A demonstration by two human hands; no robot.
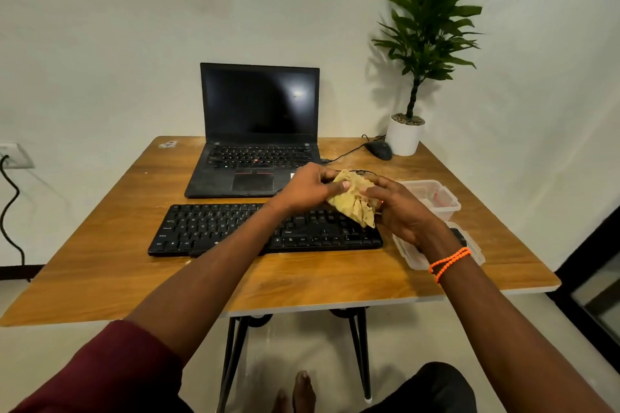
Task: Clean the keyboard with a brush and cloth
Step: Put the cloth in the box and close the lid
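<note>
Cloth step: I've got the yellow cloth (354,201) bunched above the keyboard's (235,228) right end.
Left hand (307,189) and right hand (399,211) both grip it (brush not visible); next, probably press down and wipe keys.

Right hand (399,208) hides the lid (469,245) (contents unclear); key legends unreadable

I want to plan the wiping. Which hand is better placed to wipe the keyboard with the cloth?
Probably the right hand. It holds the cloth from below, just above the right end of the keyboard. The left hand only pinches the cloth's upper edge, and its forearm crosses over the keys.
</note>
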